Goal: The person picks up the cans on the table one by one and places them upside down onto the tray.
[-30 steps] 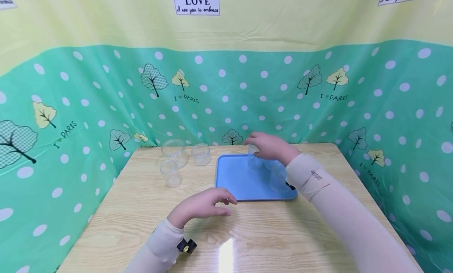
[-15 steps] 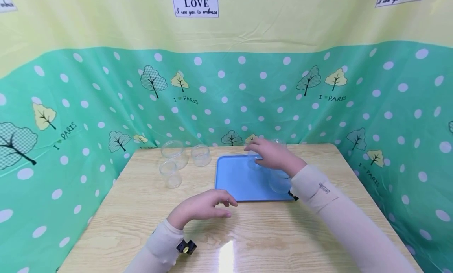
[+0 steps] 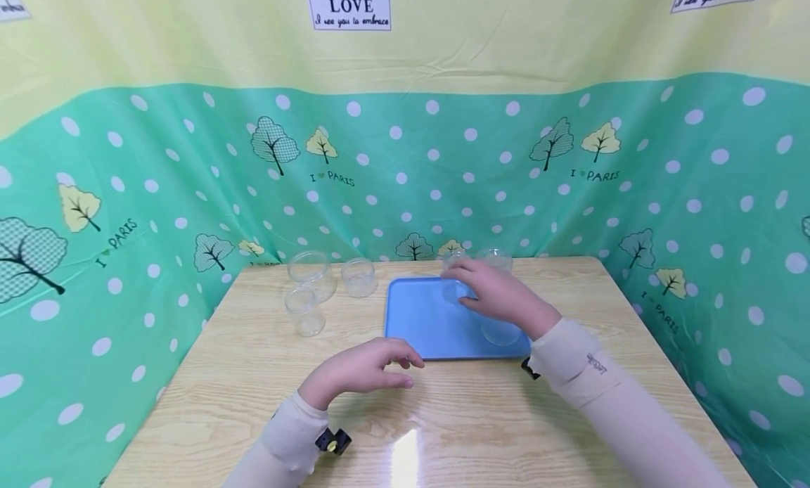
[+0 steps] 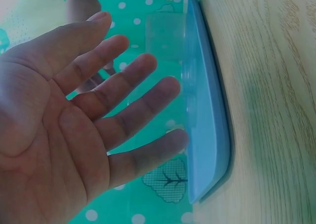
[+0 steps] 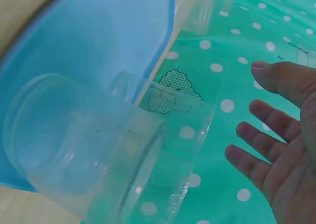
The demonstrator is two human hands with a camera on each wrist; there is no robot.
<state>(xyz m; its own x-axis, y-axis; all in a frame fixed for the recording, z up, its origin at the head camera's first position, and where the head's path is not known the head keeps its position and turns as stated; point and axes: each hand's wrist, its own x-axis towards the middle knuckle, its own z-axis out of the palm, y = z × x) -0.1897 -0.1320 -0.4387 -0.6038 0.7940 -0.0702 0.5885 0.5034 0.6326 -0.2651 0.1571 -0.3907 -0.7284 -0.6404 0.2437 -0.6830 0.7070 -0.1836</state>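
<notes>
My right hand (image 3: 500,296) hovers over the right half of a blue tray (image 3: 418,326), its fingers spread and holding nothing. Clear, straight-sided jars stand on that side of the tray: one jar (image 3: 453,257) just beyond the fingertips, another jar (image 3: 496,257) at the back, and a third jar (image 3: 501,333) nearer the front, partly hidden by the hand. In the right wrist view a wide clear jar (image 5: 79,145) overlaps another, with a gap between them and the fingers. My left hand (image 3: 363,366) is held near the tray's front left corner, fingers relaxed and apart, holding nothing.
Left of the tray, on the wooden table (image 3: 253,396), are a wide jar (image 3: 319,283), a low jar (image 3: 360,280) and a narrow jar (image 3: 306,316), all clear. A green dotted curtain (image 3: 405,193) hangs behind the table and along both sides.
My right hand has come off the jar at the tray's back and drawn back toward me and slightly right. The jar stays standing on the tray. My left hand keeps its place.
</notes>
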